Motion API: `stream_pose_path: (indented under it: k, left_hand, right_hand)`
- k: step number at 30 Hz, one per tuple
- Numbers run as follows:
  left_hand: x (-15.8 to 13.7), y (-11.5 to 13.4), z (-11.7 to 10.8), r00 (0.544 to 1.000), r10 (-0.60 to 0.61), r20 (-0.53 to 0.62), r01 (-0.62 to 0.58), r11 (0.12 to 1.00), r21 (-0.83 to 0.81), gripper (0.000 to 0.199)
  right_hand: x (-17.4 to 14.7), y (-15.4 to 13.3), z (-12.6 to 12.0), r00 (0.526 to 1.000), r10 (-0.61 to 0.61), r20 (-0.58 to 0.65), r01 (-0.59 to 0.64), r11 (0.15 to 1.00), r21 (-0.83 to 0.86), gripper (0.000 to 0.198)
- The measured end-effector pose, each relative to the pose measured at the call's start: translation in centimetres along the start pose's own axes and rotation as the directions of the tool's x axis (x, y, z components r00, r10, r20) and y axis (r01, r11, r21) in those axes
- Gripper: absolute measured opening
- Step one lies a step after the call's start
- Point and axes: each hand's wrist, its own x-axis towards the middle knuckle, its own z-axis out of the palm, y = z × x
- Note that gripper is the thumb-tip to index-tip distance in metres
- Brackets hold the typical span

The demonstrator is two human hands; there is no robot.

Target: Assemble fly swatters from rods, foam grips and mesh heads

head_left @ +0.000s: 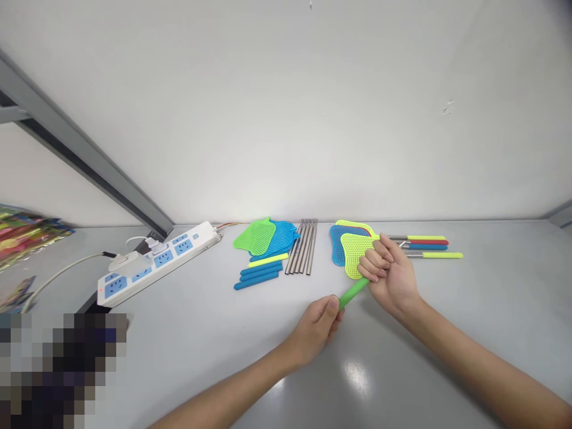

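Note:
Above the table, a green fly swatter handle (354, 293) slants between my two hands. My left hand (316, 329) is closed round its lower end. Closed around the upper end is my right hand (388, 275), and a bit of thin metal (403, 244) sticks out beyond its fingers. Behind my right hand lie several fly swatters, with a yellow mesh head (356, 253) and a blue mesh head (338, 241) partly overlapping. Their metal shafts and coloured grips, such as a red grip (429, 242), point right. My right hand hides parts of them.
Left of the swatters lie several metal tubes (306, 247), a loose green swatter head (255, 237) over blue ones (285, 237), and blue handles (259, 280) with a yellow handle (268, 260). A white power strip (165, 268) with plugs stands farther left. A wall (313, 119) rises behind.

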Motion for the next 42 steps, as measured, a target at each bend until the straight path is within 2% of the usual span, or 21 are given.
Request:
stream_pose_path:
  k: [4, 8, 10, 12, 17, 23, 27, 32, 35, 38, 42]
  left_hand:
    - [-0.1, 0.1, 0.0, 1.000, 0.025, 0.015, -0.024, 0.999, -0.045, 0.040]
    - [-0.1, 0.0, -0.1, 0.999, 0.037, 0.035, -0.035, 0.998, -0.060, 0.039]
    - [-0.1, -0.1, 0.0, 0.998, 0.037, 0.043, -0.036, 0.999, -0.028, 0.040]
    - [-0.2, -0.1, 0.0, 0.998, 0.043, 0.053, -0.044, 0.999, 0.026, 0.042]
    - [-0.3, 0.3, 0.0, 0.995, 0.061, 0.079, -0.072, 0.986, 0.148, 0.046]
    - [-0.5, 0.4, -0.2, 0.985, 0.046, 0.167, -0.084, 0.970, 0.228, 0.049]
    - [-0.3, 0.0, -0.2, 0.990, 0.099, 0.103, -0.115, 0.980, 0.163, 0.048]
    - [-0.1, -0.4, -0.3, 0.993, 0.119, 0.005, -0.119, 0.989, 0.093, 0.048]
    - [0.0, -0.8, -0.3, 0.994, 0.113, -0.012, -0.111, 0.990, 0.084, 0.048]
    - [0.1, -1.0, -0.4, 0.994, 0.102, -0.034, -0.099, 0.992, 0.080, 0.048]
    - [0.1, -1.0, -0.3, 0.994, 0.100, -0.039, -0.096, 0.991, 0.094, 0.049]
  right_hand:
    - [0.0, 0.7, 0.1, 1.000, 0.006, 0.031, -0.005, 1.000, -0.028, 0.039]
    - [-1.0, 3.0, 0.0, 0.989, 0.128, 0.071, -0.121, 0.988, -0.097, 0.036]
    - [-1.5, 4.0, -0.1, 0.973, 0.223, 0.059, -0.214, 0.968, -0.129, 0.037]
    - [-1.8, 4.5, -0.2, 0.966, 0.256, 0.042, -0.247, 0.956, -0.159, 0.038]
    - [-1.6, 4.2, -0.4, 0.952, 0.300, 0.052, -0.279, 0.928, -0.247, 0.038]
    - [-1.4, 4.8, -1.1, 0.910, 0.401, 0.102, -0.360, 0.890, -0.281, 0.032]
    - [-1.1, 5.2, -1.9, 0.877, 0.459, 0.143, -0.415, 0.873, -0.257, 0.031]
    - [-0.8, 5.0, -2.4, 0.813, 0.568, 0.125, -0.512, 0.801, -0.310, 0.025]
    - [-0.7, 5.0, -2.6, 0.809, 0.573, 0.131, -0.508, 0.793, -0.336, 0.028]
    - [-0.3, 5.4, -3.0, 0.832, 0.518, 0.196, -0.447, 0.837, -0.316, 0.038]
    - [0.1, 5.7, -3.5, 0.823, 0.520, 0.231, -0.448, 0.842, -0.301, 0.019]
